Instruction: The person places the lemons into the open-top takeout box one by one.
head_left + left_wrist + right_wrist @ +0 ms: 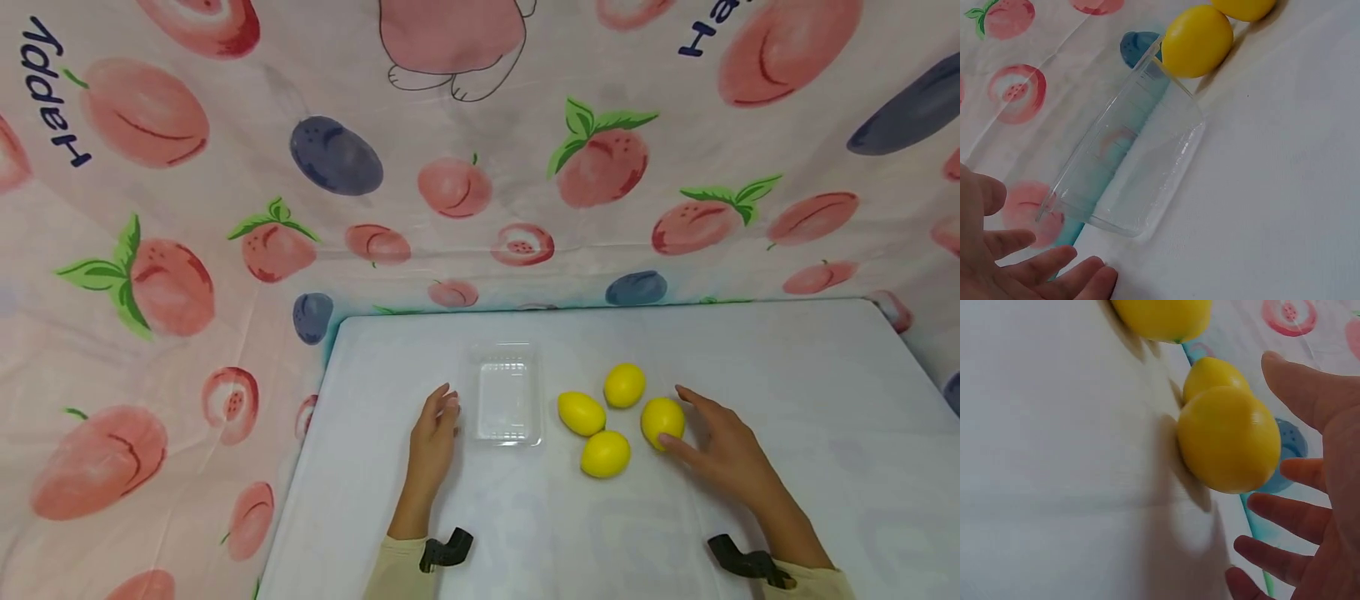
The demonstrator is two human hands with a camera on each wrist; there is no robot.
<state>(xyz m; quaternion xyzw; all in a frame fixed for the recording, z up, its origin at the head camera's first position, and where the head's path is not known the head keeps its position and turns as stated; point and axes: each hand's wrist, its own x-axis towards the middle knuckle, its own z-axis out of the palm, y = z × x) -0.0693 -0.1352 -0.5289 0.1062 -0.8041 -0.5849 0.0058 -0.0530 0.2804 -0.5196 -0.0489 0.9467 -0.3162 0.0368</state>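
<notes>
Several yellow lemons lie in a cluster on the white table (787,400). My right hand (686,423) is spread beside the rightmost lemon (662,420), fingers straight, thumb below it and index finger above it. In the right wrist view that lemon (1229,439) sits just in front of my open palm, with a small gap to the fingers (1291,515). A clear plastic tray (506,396) stands empty left of the lemons. My left hand (445,406) rests on the table at the tray's left edge, fingers relaxed. The left wrist view shows the tray (1129,169) just beyond my fingertips (1054,265).
A fruit-printed cloth (450,183) hangs behind the table and drapes down its left side. The table's left edge (315,433) runs close to my left hand. Bare tabletop stretches to the right of the lemons and in front of the tray.
</notes>
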